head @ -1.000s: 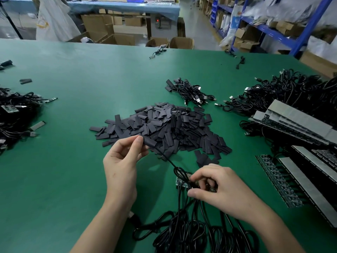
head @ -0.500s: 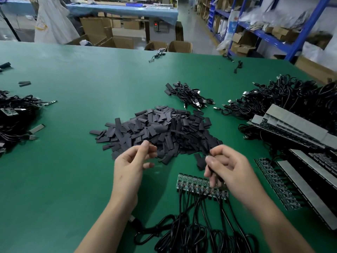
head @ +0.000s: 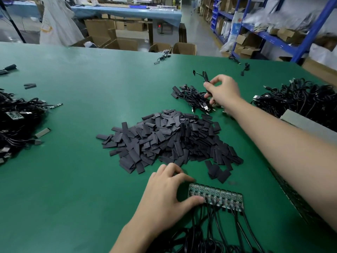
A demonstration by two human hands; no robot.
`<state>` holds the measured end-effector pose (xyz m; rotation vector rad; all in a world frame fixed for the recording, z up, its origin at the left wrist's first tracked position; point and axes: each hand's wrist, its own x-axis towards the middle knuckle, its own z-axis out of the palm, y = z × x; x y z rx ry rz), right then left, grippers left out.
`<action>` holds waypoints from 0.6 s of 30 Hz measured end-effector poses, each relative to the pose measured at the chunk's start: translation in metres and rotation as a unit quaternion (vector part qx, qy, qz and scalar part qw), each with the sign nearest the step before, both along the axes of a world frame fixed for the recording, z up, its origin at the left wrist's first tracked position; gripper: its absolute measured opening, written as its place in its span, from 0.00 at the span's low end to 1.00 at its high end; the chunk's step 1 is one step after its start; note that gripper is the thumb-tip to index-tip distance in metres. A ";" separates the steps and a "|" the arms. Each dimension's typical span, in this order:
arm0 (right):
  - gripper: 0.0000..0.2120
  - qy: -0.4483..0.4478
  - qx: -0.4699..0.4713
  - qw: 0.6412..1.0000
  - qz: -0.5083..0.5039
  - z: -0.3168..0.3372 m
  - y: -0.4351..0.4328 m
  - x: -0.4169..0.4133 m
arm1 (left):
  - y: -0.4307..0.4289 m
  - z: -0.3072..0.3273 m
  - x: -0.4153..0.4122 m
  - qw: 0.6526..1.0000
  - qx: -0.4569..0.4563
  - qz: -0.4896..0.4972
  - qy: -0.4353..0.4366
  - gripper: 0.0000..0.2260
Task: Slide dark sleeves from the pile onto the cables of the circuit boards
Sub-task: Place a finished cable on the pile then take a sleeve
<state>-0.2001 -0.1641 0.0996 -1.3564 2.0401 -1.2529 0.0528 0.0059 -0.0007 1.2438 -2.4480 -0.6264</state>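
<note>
A pile of flat dark sleeves lies in the middle of the green table. In front of it sits a strip of small circuit boards with black cables running toward me. My left hand holds the strip's left end, thumb and fingers curled on its edges. My right hand reaches past the pile and pinches a black cable above a small bundle of sleeved cables.
A heap of black cables with boards fills the left edge. More cables and stacked board strips lie at the right. A few loose sleeves sit far left. Boxes and blue shelving stand beyond the table.
My right hand has gone from near the board strip out to the far cable bundle, carrying a cable. My left hand has dropped from the sleeve pile onto the strip's left end.
</note>
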 end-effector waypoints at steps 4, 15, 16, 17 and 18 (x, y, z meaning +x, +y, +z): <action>0.14 0.033 0.081 0.996 0.003 -0.005 -0.031 0.002 | -0.002 0.002 -0.001 0.999 0.027 -0.007 0.041 0.23; 0.03 0.064 0.038 0.983 0.168 -0.032 0.136 0.030 | -0.003 0.009 0.000 0.914 0.273 0.035 0.298 0.05; 0.04 0.044 0.061 0.976 0.204 -0.032 0.159 0.034 | -0.002 0.010 -0.001 0.904 0.288 0.034 0.313 0.06; 0.05 0.039 0.089 0.967 0.235 -0.034 0.178 0.038 | -0.002 0.011 -0.001 0.896 0.300 0.033 0.326 0.06; 0.05 0.047 0.116 0.957 0.262 -0.036 0.193 0.041 | -0.001 0.012 -0.002 0.888 0.310 0.032 0.337 0.06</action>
